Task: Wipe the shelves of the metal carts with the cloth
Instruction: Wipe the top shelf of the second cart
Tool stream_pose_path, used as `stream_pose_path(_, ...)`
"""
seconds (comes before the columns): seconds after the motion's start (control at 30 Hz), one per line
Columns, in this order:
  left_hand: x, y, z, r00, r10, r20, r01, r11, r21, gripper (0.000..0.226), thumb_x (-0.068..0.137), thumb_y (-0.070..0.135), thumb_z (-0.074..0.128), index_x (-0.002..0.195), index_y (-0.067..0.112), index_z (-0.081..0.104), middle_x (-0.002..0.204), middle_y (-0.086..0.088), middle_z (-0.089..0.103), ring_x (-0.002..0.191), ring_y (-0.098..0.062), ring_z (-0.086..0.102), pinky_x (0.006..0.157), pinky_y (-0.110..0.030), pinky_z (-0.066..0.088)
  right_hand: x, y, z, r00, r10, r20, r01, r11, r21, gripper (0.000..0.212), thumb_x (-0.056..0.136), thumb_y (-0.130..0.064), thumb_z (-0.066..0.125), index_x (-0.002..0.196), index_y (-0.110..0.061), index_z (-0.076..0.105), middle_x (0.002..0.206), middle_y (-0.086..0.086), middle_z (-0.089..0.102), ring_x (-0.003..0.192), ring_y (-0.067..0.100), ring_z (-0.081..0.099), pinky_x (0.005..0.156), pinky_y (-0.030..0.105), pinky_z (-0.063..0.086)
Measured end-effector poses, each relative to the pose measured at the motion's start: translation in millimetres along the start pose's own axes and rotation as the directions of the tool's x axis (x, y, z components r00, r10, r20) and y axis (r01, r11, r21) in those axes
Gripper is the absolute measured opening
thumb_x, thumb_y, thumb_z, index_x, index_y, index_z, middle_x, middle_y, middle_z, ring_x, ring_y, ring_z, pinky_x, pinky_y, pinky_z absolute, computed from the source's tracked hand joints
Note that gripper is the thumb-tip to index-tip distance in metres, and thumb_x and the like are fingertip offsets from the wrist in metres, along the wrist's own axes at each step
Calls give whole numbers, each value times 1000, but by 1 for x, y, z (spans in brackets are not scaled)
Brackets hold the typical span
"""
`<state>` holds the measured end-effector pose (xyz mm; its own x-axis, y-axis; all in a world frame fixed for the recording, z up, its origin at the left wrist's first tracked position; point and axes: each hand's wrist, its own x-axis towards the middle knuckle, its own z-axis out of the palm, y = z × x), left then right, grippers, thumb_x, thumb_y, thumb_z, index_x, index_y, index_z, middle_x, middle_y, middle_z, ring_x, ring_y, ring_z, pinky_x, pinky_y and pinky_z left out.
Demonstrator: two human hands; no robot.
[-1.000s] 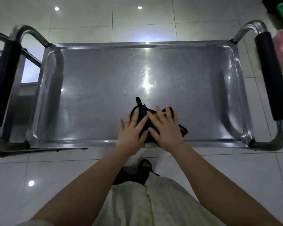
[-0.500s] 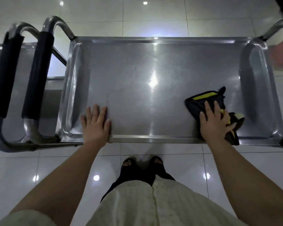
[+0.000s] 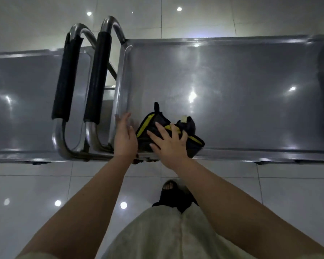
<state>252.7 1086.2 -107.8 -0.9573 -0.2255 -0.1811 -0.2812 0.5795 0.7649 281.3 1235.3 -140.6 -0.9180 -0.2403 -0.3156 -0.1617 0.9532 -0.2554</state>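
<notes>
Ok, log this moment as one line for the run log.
step: wiping cart shelf | right hand: flat on cloth, near left corner of shelf | left hand: open, beside cloth | second cart: untouched

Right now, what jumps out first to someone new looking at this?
The black cloth with yellow trim, bunched at the near left corner of the right cart's top shelf, with the right hand spread flat on it. The left hand sits open just beside it at the shelf's corner. To the left, two black-padded handles stand side by side where a second cart butts up.
</notes>
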Motion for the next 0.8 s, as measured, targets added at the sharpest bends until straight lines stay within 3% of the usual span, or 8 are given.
stream_pose_path(0.07, 0, -8, -19, 999, -39, 3, 39, 999, -16, 43, 103, 15, 33, 141, 32, 36, 150, -1, 39, 132, -15, 42, 102, -26, 37, 11, -35, 1, 994, -106, 28, 105, 994, 39, 47, 98, -56, 29, 144, -48, 32, 161, -10, 14, 143, 37, 11, 107, 64, 6)
stream_pose_path(0.13, 0, -19, -29, 998, -66, 21, 67, 998, -9, 44, 102, 14, 34, 142, 31, 36, 146, -2, 44, 126, -17, 49, 98, -24, 39, 16, -67, 4, 977, -209, 34, 208, 977, 34, 50, 97, -54, 37, 146, -44, 31, 161, -11, 11, 144, 37, 5, 108, 66, 3)
stream_pose_path(0.23, 2, -35, -30, 996, -48, 75, 49, 999, -14, 42, 103, 20, 35, 140, 38, 38, 157, -1, 26, 139, -17, 34, 107, -27, 34, 12, -82, 14, 948, -317, 10, 317, 948, -36, 51, 90, -45, 60, 138, -34, 49, 154, -5, 34, 139, 39, 27, 106, 67, 22)
stream_pose_path(0.3, 3, -40, -26, 995, 11, 104, -8, 1000, -23, 38, 103, 24, 35, 137, 39, 40, 158, -2, 22, 144, -18, 25, 114, -36, 30, 8, -68, 21, 935, -351, -45, 345, 933, -108, 49, 80, -40, 74, 126, -33, 60, 142, -1, 49, 126, 38, 47, 95, 61, 39)
stream_pose_path(0.4, 2, -40, -16, 984, 117, 137, -123, 992, 31, 34, 103, 27, 35, 135, 31, 46, 147, 0, 38, 137, -18, 36, 114, -40, 32, -9, -33, 24, 949, -301, -88, 283, 943, -174, 53, 78, -37, 75, 127, -37, 55, 139, -3, 52, 119, 34, 49, 90, 52, 36)
stream_pose_path(0.47, 1, -36, -1, 962, 178, 207, -213, 964, 159, 38, 102, 30, 34, 138, 25, 44, 148, -3, 40, 140, -23, 31, 116, -46, 28, -27, -11, 22, 962, -242, -128, 218, 959, -179, 57, 76, -32, 75, 127, -40, 52, 141, -6, 49, 121, 32, 45, 91, 50, 32)
stream_pose_path(0.63, -20, -4, 55, 885, 243, 398, -408, 817, 408, 49, 104, 31, 25, 152, 24, 19, 161, -6, 11, 148, -25, -2, 120, -44, 2, -55, 38, 11, 980, -114, -162, 84, 980, -179, 63, 68, -26, 82, 122, -42, 54, 139, -8, 50, 120, 31, 42, 92, 47, 25)
stream_pose_path(0.8, -40, 10, 88, 879, 181, 442, -449, 628, 635, 55, 103, 40, 15, 153, 27, -4, 161, -1, -7, 147, -21, -15, 118, -47, -8, -78, 76, 4, 978, -98, -183, 67, 983, -170, 73, 61, -14, 83, 121, -43, 54, 133, -7, 54, 111, 29, 42, 86, 43, 25)
